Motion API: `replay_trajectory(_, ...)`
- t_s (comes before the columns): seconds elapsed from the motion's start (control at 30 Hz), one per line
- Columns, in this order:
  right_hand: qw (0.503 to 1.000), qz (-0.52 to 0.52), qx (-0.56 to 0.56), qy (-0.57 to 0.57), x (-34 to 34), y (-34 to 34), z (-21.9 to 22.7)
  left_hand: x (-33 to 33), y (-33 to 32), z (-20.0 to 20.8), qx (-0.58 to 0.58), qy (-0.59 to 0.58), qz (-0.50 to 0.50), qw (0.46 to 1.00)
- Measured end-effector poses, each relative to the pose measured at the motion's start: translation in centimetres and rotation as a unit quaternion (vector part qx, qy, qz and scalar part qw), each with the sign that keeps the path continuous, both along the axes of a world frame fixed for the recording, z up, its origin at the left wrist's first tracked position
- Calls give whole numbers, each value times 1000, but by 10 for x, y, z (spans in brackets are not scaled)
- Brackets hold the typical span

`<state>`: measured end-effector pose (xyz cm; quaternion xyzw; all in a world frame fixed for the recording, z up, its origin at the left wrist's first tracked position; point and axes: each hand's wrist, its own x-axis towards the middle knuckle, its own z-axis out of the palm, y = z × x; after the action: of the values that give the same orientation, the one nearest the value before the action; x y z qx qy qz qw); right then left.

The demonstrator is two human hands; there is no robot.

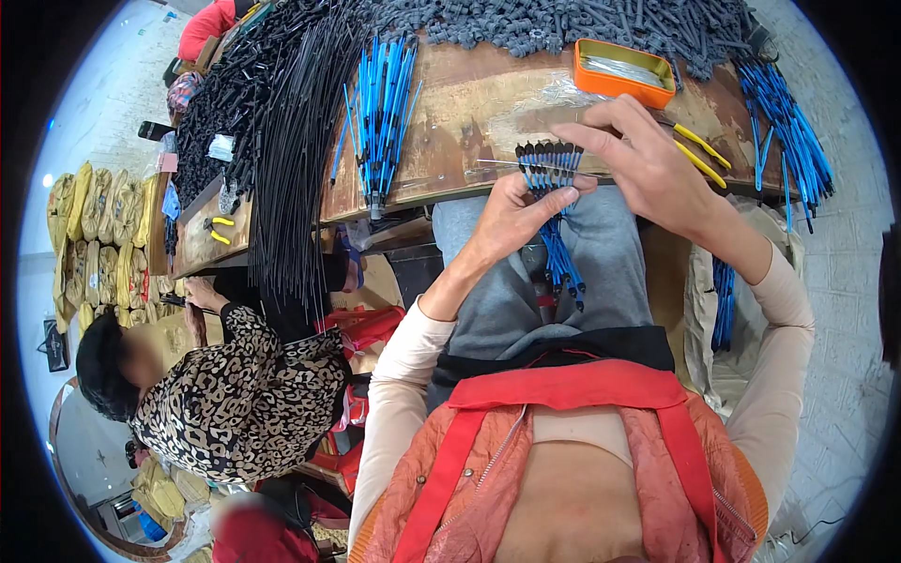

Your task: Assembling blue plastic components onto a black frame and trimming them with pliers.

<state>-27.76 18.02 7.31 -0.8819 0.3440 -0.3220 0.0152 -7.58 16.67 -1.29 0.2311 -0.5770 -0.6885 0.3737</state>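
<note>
My left hand [530, 208] is closed around a bundle of thin blue rods with black ends [561, 253], which look like umbrella ribs. Their black tips fan out in a row above my fingers, and the lower ends hang over my lap. A thin straight wire [497, 162] runs crosswise at the row of tips and sticks out to the left. Above the bundle's right side, my right hand [638, 155] is raised with bent fingers and the thumb reaching left over the tips. I see nothing between its fingers.
Yellow-handled pliers [699, 150] and an orange tin [624, 73] of wires lie on the wooden table [460, 103]. Another blue bundle [385, 113] stands left, beside long black rods [291, 188]. Grey parts [544, 23] are heaped behind. A person in leopard print [244, 394] works at left.
</note>
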Motion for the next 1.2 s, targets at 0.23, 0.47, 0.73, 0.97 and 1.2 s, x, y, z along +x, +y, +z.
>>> replay_trajectory(0.23, 999, 16, 31, -23, 5, 1, 1, 0, 0, -2, -23, -26, -2, 999)
replay_trajectory(0.47, 998, -42, 16, -43, -32, 2, 0, -1, -4, -4, -3, 14, -2, 1000)
replay_trajectory(0.73, 998, -58, -2, -35, -34, 0, 8, -2, -2, -2, -21, 2, -19, 1000)
replay_trajectory(0.97, 999, -34, -18, -35, -24, 5, 5, 2, 1, -3, -14, 11, -7, 1000)
replay_trajectory(1.2, 998, -41, -45, 26, -29, 15, 8, -2, 4, 0, -24, 11, -7, 1000)
